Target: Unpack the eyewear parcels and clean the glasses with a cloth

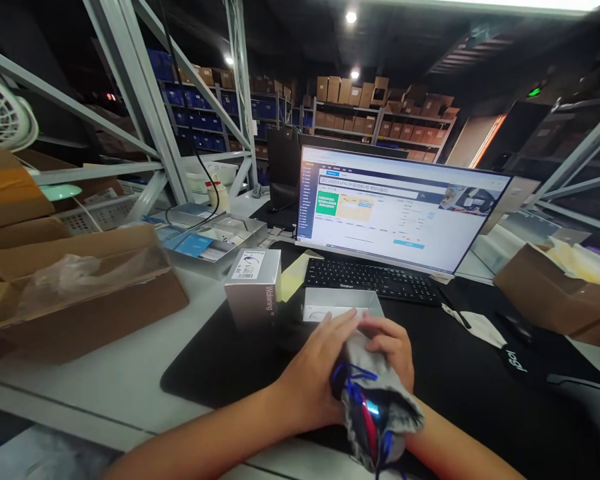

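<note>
We find the grey drawstring pouch (399, 395) clasped between the left hand (314, 372) and right hand (399, 350). We note an open box (373, 304) just beyond both hands, and a silver carton (254, 287) farther left.

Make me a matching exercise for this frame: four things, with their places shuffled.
1. grey cloth pouch
2. black keyboard
3. tall silver box
4. fan

A. standing left of the open box
B. at the picture's left edge
C. between left hand and right hand
D. just below the lit screen

Pairs: 1-C, 2-D, 3-A, 4-B
</note>
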The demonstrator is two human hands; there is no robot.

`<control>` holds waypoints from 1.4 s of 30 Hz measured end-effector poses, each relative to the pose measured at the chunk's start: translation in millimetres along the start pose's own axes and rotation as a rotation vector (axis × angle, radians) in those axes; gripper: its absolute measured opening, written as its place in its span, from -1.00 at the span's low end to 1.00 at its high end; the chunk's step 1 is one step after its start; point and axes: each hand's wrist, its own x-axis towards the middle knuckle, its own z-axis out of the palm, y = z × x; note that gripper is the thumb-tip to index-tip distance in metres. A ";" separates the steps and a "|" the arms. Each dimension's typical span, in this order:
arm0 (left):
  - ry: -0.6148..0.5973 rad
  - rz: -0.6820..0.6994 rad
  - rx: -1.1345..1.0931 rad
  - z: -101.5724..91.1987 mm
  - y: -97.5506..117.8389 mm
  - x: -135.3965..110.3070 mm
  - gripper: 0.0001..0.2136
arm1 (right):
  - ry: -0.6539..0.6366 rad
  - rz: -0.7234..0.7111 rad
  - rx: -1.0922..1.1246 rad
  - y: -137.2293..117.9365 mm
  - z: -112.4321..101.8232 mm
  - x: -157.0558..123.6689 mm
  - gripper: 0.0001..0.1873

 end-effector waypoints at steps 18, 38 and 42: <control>0.402 0.005 0.653 -20.0 -21.2 5.7 -0.61 | -0.326 -0.152 -0.077 -26.4 -39.9 35.6 -0.88; 0.244 -0.406 -0.098 -23.3 -37.4 3.2 -0.34 | -0.068 0.651 0.218 29.0 -54.4 60.2 -0.80; 0.229 -0.494 -0.256 -30.7 -32.1 8.7 -0.75 | -0.071 0.717 0.315 35.0 -53.1 62.2 -0.71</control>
